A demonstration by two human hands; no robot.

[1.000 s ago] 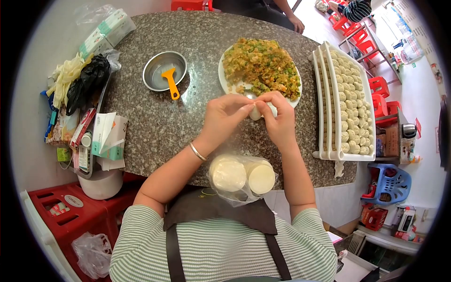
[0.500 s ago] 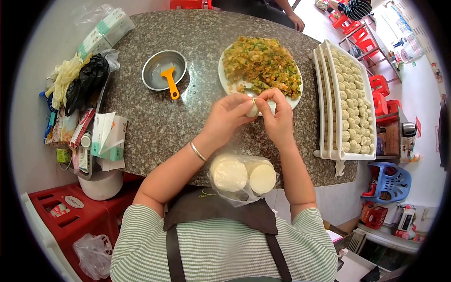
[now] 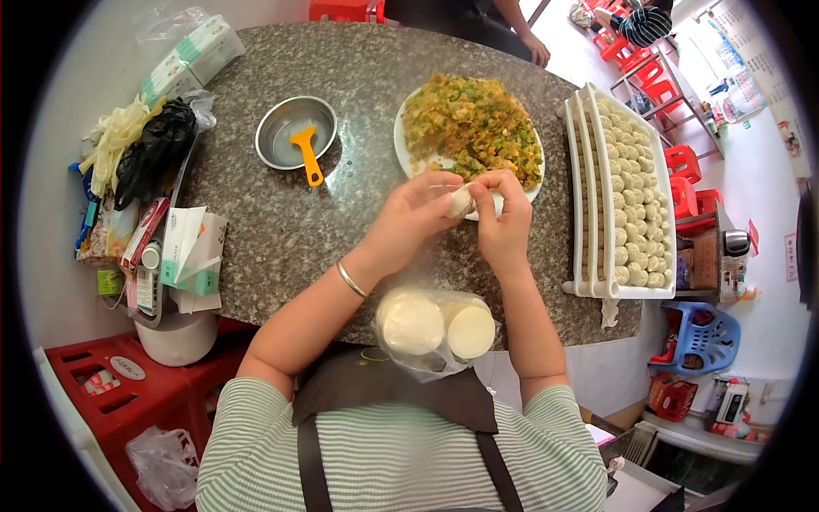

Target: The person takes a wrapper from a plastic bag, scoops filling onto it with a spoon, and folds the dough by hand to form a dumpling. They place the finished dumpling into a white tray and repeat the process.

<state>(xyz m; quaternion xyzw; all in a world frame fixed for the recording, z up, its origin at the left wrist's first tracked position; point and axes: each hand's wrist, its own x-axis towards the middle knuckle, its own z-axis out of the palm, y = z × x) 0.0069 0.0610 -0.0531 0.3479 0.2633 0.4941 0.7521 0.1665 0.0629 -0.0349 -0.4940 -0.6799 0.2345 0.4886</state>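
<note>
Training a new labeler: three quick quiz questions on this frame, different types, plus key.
1. True or false: the orange tool leans in the metal bowl, its handle over the rim.
2. How many stacks of pale rounds show in the clear bag? A) one B) two C) four
3. What do the left hand and right hand hold between them?

Key: 1 true; 2 B; 3 a small pale dough piece.
</note>
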